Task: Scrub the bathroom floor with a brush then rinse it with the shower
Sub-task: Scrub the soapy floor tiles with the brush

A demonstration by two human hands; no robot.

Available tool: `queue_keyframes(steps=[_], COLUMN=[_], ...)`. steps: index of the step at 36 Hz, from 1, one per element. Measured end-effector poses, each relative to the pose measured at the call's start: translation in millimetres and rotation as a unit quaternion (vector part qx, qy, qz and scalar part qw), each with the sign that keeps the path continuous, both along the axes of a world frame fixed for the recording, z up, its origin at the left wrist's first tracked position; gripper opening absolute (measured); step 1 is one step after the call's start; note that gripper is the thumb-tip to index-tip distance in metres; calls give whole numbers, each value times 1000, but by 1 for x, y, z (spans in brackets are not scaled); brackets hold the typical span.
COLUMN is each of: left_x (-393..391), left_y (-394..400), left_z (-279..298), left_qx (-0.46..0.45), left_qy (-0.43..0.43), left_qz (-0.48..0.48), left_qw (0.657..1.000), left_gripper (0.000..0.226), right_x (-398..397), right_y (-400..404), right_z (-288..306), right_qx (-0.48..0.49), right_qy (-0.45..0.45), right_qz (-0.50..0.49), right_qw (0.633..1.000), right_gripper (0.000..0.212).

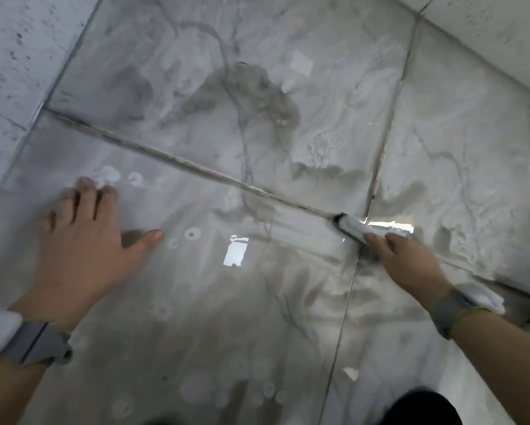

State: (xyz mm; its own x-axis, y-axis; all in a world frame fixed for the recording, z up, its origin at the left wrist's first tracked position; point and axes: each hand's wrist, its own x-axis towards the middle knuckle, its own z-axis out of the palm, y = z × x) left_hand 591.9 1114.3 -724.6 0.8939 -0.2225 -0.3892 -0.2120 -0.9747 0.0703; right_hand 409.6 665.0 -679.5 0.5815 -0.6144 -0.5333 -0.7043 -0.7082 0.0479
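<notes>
The bathroom floor (pixel 257 302) is wet grey marble tile with dirty, soapy streaks. A dark grout line (pixel 196 167) runs diagonally from upper left to lower right. My right hand (pixel 407 265) grips a small white brush (pixel 352 228) whose dark bristles sit on the grout line, close to where it crosses another joint. My left hand (pixel 82 243) lies flat on the tile at the left, fingers spread and straight, holding nothing. Both wrists carry grey bands. No shower head is in view.
Speckled white wall tiles (pixel 15 56) rise at the left, and another wall (pixel 502 35) stands at the upper right. A second grout joint (pixel 389 124) runs from top right down to the bottom. Something dark (pixel 423 409) shows at the bottom edge.
</notes>
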Motion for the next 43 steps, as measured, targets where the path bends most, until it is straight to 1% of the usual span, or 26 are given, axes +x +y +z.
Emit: queue_keyframes(steps=[2, 4, 7, 10, 14, 17, 20, 24, 27, 30, 34, 37, 40, 43], left_x=[2, 2, 4, 7, 4, 5, 7, 9, 12, 15, 12, 10, 6, -7], left_y=[-1, 1, 5, 3, 0, -1, -3, -2, 1, 0, 2, 10, 15, 25], left_z=[1, 2, 6, 10, 11, 12, 17, 21, 23, 29, 30, 28, 30, 30], left_qx=[3, 3, 3, 0, 1, 12, 18, 23, 16, 10, 4, -32, -90, -107], left_qy=[13, 25, 44, 58, 56, 68, 85, 95, 116, 130, 119, 116, 93, 42], left_qz=[3, 4, -3, -6, -5, -10, -9, -5, -2, 2, 2, 4, 25, 60], left_qw=[1000, 1000, 999, 998, 998, 998, 996, 995, 993, 991, 993, 993, 991, 992], left_gripper=[112, 114, 114, 112, 113, 114, 116, 119, 117, 108, 104, 98, 87, 84], right_x=[38, 78, 116, 105, 51, 40, 69, 132, 158, 144, 85, 59, 79, 132], right_y=[25, 56, 85, 66, 17, 3, 23, 75, 98, 78, 27, 20, 44, 94], right_z=[-13, -23, -27, -16, 5, 10, 3, -17, -19, -8, 10, 15, 11, -3], right_qx=[24, 57, 107, 130, 104, 96, 117, 158, 169, 164, 119, 106, 117, 142], right_qy=[-17, -29, -18, -8, 36, 43, 46, 0, -2, 20, 41, 70, 77, 23], right_qz=[26, 63, 113, 80, 28, 28, 51, 118, 151, 119, 52, 20, 38, 99], right_qw=[999, 996, 988, 988, 994, 994, 991, 980, 974, 979, 991, 992, 989, 985], right_gripper=[64, 64, 65, 64, 66, 68, 67, 66, 66, 69, 70, 71, 72, 75])
